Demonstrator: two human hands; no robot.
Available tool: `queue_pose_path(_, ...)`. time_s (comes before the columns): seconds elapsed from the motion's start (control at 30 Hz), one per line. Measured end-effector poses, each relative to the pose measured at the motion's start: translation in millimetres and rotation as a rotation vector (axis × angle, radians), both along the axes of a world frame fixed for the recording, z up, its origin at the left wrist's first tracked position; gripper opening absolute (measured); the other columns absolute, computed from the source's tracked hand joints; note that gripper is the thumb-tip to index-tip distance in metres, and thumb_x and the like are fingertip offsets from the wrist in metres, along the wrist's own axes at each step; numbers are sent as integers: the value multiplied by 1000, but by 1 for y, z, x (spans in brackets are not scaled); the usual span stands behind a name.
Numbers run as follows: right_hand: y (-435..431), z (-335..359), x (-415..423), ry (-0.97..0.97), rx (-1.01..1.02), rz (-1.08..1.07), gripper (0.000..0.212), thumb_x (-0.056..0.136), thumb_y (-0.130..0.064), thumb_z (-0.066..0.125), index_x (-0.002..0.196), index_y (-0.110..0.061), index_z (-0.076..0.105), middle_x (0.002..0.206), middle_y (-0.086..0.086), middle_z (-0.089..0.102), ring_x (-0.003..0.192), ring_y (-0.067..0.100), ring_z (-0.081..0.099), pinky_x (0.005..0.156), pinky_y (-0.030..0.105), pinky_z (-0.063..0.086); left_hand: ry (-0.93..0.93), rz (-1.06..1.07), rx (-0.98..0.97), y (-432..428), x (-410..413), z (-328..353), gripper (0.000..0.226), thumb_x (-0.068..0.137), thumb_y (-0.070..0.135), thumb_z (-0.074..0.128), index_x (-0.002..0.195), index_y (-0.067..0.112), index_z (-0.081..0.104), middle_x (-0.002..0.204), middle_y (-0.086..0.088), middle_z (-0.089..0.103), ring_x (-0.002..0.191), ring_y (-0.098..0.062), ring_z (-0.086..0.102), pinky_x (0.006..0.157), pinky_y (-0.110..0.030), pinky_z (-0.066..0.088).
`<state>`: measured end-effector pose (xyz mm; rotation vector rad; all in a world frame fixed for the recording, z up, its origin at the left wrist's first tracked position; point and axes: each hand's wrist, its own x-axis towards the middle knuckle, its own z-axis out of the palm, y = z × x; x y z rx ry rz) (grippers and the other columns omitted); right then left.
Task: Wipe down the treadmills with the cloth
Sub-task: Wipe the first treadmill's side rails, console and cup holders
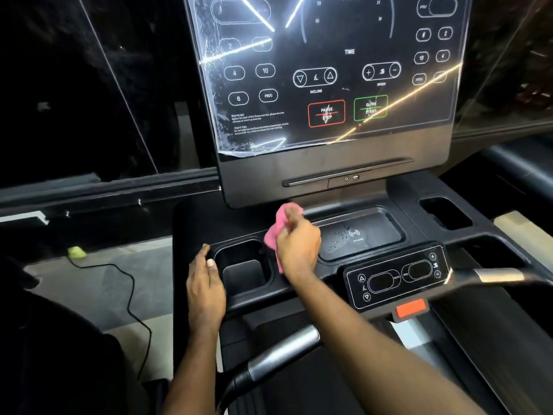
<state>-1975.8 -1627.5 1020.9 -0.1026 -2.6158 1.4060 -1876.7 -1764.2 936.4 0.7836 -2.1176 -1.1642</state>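
Your right hand (297, 248) grasps the pink cloth (273, 235), bunched, with the fingers curled round it. The cloth lies against the treadmill console (194, 223), just ahead of your knuckles. The cup holder (244, 271) sits between your two hands. The charging tray (359, 235), spotted with droplets, is just right of your right hand. Your left hand (206, 283) rests on the console's left edge, fingers relaxed and holding nothing, thumb at the cup holder rim. The display panel (329, 70) stands beyond your right hand.
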Motion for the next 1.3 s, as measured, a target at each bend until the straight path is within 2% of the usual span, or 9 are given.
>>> queue_pose_path(0.1, 4, -19, 0, -50, -78, -81, 57, 95, -11, 55, 151, -14, 45, 142, 21, 58, 121, 40, 60, 101, 40, 45, -64, -48, -51, 1, 0, -3, 40, 106, 15, 41, 145, 16, 51, 149, -7, 50, 138, -24, 44, 117, -32, 28)
queue_pose_path(0.17, -4, -24, -16, -111, -59, 5, 80, 97, -17, 58, 160, 2, 11, 167, 23, 16, 147, 39, 32, 120, 36, 23, -94, -60, -99, 1, -2, -3, 41, 105, 13, 42, 145, 13, 51, 150, -6, 50, 141, -23, 41, 122, -44, 26)
queue_pose_path(0.23, -19, -33, -29, -133, 76, 131, 90, 98, -22, 56, 157, 9, -6, 167, 26, -7, 156, 38, 6, 126, 37, 7, -143, -54, -152, 0, -5, -4, 40, 104, 11, 44, 144, 9, 52, 150, -7, 50, 142, -24, 40, 124, -45, 22)
queue_pose_path(0.33, -34, -36, -42, -128, 204, 152, 89, 103, -30, 47, 154, 8, -15, 165, 26, -17, 156, 34, -9, 127, 41, 3, -180, -48, -186, 0, -8, -5, 41, 104, 10, 44, 144, 7, 51, 151, -7, 50, 143, -23, 40, 125, -39, 18)
queue_pose_path(0.63, 20, -30, -116, -223, 228, -124, 101, 98, -33, 59, 156, 6, -13, 167, 20, -15, 157, 27, -6, 127, 42, 4, -174, -91, -147, -5, -6, -6, 39, 107, 17, 39, 141, 10, 57, 155, -1, 45, 148, -17, 31, 126, -40, 15)
queue_pose_path(0.77, 62, -11, -152, -365, 174, -246, 95, 102, -41, 52, 158, 3, -10, 169, 16, -12, 157, 23, -7, 125, 44, 2, -209, -127, -215, -5, -9, -6, 56, 98, 34, 28, 140, 11, 58, 156, -2, 45, 149, -19, 31, 126, -41, 12)
queue_pose_path(0.97, -10, -29, -79, -250, 427, 58, 97, 101, -41, 52, 156, 8, -11, 166, 26, -10, 157, 34, -4, 125, 44, 14, -257, -141, -266, -5, -11, -6, 59, 97, 35, 27, 143, 11, 55, 159, -2, 40, 151, -18, 27, 126, -36, 5)
queue_pose_path(1.1, -34, -37, -46, -227, 568, 297, 98, 101, -43, 51, 156, 4, -15, 166, 25, -15, 157, 33, -7, 126, 47, 10, -267, -170, -265, -8, -9, -8, 40, 106, 19, 41, 142, 12, 56, 160, -3, 37, 152, -19, 25, 127, -38, 6)
queue_pose_path(1.3, 23, -24, -106, -309, 550, 104, 105, 99, -48, 55, 154, 9, -15, 166, 27, -13, 156, 33, -9, 126, 46, 2, -236, -189, -207, -10, -4, -7, 39, 106, 17, 41, 143, 15, 55, 160, 1, 37, 152, -13, 22, 126, -32, 5)
